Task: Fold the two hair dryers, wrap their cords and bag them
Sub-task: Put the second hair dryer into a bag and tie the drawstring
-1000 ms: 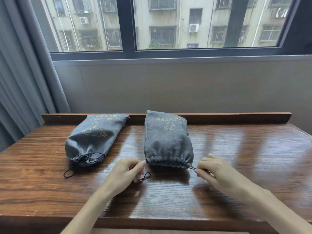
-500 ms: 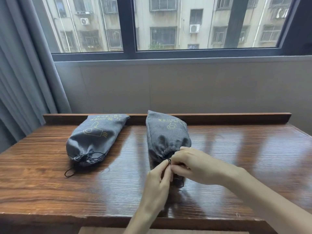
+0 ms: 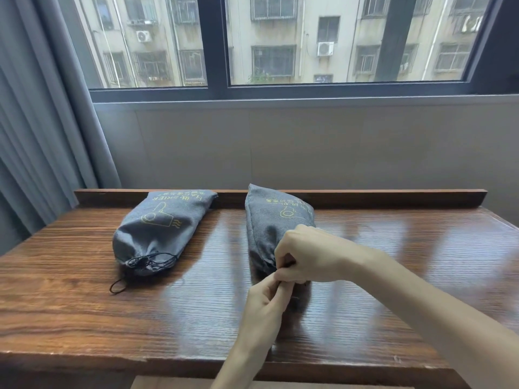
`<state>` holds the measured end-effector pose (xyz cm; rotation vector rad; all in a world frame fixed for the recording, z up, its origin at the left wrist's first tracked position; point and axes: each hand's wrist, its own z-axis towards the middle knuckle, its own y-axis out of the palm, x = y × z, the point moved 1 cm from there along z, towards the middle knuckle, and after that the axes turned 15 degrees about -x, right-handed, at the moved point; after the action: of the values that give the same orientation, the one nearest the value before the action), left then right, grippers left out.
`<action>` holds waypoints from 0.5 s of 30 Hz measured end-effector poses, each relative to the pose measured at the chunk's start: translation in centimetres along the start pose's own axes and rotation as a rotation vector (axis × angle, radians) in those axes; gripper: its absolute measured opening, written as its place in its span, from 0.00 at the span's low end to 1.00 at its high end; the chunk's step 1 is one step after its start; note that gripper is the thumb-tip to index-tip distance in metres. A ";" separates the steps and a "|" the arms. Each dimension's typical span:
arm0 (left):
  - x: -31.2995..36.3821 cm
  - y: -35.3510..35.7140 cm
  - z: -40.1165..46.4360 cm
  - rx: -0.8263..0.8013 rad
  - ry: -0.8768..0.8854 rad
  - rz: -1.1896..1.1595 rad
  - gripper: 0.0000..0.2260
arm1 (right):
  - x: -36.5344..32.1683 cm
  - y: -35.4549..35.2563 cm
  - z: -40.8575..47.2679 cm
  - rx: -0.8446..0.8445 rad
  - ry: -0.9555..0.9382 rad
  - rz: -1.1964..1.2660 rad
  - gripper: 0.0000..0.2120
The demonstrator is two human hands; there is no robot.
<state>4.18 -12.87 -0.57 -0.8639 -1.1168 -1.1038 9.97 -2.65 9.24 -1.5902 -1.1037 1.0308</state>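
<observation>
Two grey bags [image 3: 160, 228] with yellow dryer prints; striped brown wooden table [image 3: 84, 304].

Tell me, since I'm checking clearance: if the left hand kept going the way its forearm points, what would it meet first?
The left hand already touches the right hand at the right bag mouth; that comes first.

A single head-worn camera looked forward and down across the wooden bench [image 3: 84, 304] from its near edge, facing the window [image 3: 280, 40] and the wall beneath it. Both hands sat close below the lens, forearms entering from the bottom.
</observation>
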 end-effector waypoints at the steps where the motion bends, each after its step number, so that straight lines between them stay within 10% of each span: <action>1: -0.2 0.0 0.0 0.012 -0.021 -0.009 0.12 | -0.2 -0.4 0.2 -0.012 -0.008 0.009 0.06; 11: -0.6 0.3 0.4 0.068 -0.203 -0.443 0.17 | -2.2 -1.1 5.9 -0.160 -0.126 0.048 0.08; 15: -0.7 -0.1 0.7 0.089 -0.239 -0.588 0.17 | -0.8 0.2 4.2 0.081 -0.155 0.162 0.12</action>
<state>3.89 -12.01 -1.11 -0.6179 -1.6718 -1.4373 5.81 -2.58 8.17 -1.5750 -1.0338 1.3088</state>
